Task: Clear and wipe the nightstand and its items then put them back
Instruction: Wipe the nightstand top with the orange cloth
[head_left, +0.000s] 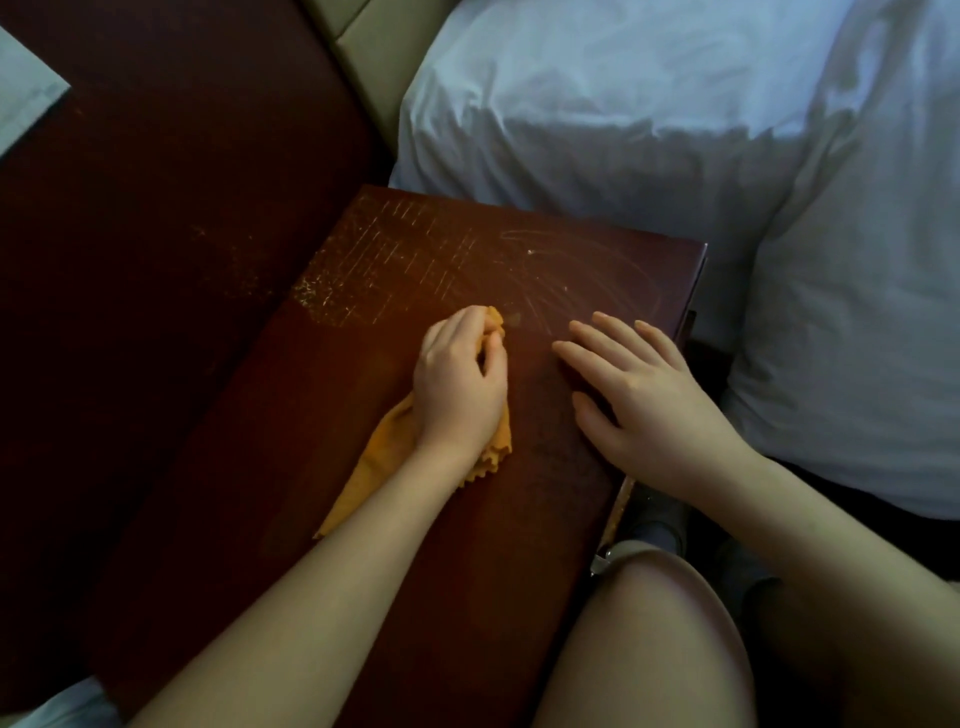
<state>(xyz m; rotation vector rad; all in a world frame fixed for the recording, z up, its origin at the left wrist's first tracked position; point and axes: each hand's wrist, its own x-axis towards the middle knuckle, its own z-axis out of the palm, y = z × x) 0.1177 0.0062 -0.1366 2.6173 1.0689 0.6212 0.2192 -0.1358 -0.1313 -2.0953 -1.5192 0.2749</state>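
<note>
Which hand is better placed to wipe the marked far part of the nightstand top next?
Left. The left hand grips the orange cloth just short of the marks; the right hand lies flat on the nightstand, holding nothing.

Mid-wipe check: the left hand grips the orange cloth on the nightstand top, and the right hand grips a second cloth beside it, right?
Not quite. The head view shows the right hand holding nothing: its fingers lie straight and spread on the nightstand top. The left hand does grip the orange cloth on that top.
</note>
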